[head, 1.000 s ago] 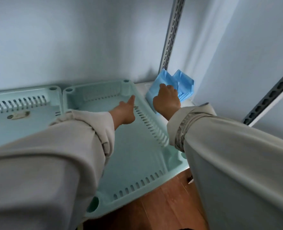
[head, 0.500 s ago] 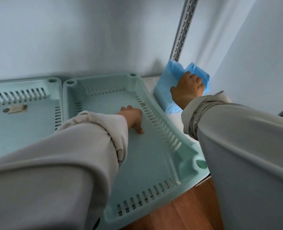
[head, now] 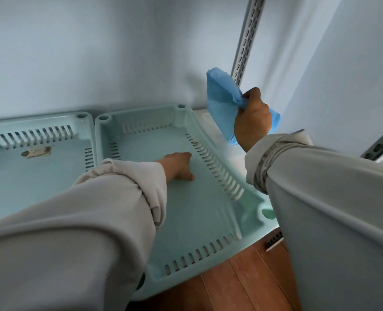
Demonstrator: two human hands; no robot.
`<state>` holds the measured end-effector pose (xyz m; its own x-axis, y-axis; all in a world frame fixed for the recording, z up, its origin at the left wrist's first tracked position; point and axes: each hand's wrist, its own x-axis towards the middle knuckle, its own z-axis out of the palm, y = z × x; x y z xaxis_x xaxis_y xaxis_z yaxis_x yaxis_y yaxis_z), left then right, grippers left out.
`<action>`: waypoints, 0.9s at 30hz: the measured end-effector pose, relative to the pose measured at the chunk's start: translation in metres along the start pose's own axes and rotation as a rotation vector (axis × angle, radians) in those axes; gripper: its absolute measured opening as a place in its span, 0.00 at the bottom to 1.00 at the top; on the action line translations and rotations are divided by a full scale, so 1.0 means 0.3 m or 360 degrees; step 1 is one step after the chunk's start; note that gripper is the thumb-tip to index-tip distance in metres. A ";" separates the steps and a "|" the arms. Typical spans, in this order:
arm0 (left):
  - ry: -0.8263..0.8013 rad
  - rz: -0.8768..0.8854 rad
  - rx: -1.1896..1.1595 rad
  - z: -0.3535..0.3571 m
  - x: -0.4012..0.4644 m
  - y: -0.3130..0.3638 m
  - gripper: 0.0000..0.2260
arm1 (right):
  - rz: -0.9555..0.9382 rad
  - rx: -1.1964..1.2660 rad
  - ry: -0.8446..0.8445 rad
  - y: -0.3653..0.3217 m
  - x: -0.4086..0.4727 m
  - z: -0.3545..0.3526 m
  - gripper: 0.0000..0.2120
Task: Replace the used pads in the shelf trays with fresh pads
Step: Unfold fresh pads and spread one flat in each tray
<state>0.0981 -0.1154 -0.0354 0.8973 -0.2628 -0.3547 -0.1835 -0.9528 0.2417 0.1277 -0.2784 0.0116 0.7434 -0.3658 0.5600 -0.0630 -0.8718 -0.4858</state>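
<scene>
Two pale green slotted trays stand side by side on a white shelf. The right tray [head: 249, 194] has a bare floor, and my left hand [head: 179, 166] rests on that floor with its fingers bent down against the plastic. My right hand [head: 252, 118] grips a folded blue pad [head: 222, 102] and holds it in the air above the shelf's right end, beside the tray. The left tray [head: 51, 167] also holds no pad; a small worn label is stuck near its back wall.
A slotted metal upright [head: 245, 39] rises at the back right, with another [head: 381, 144] at the far right. Pale walls close the back and right side. Brown wooden floor [head: 231, 286] shows below the shelf's front edge.
My right hand closed on the blue pad and lifted it off the shelf's right end. My left hand came down from the tray's right wall onto the tray floor.
</scene>
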 end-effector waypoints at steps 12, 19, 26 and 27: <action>0.0367 0.0051 -0.0181 -0.214 -0.375 -0.042 0.31 | -0.0074 0.0390 0.0004 -0.278 -0.177 -0.231 0.14; 0.0477 -0.0029 -0.0359 -0.242 -0.566 -0.173 0.32 | -0.0012 0.0641 -0.0237 -0.470 -0.357 -0.233 0.12; 0.0443 -0.0098 -0.0557 -0.184 -0.603 -0.253 0.33 | 0.0073 0.0773 -0.0456 -0.593 -0.499 -0.180 0.11; 0.0450 -0.0107 -0.0573 -0.169 -0.593 -0.258 0.32 | 0.0102 0.0776 -0.0510 -0.596 -0.503 -0.172 0.12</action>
<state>-0.0268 0.0128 0.0549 0.9859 -0.1027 -0.1324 -0.0146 -0.8397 0.5428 -0.0076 -0.0841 0.0486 0.9173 -0.2297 0.3252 0.1427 -0.5729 -0.8071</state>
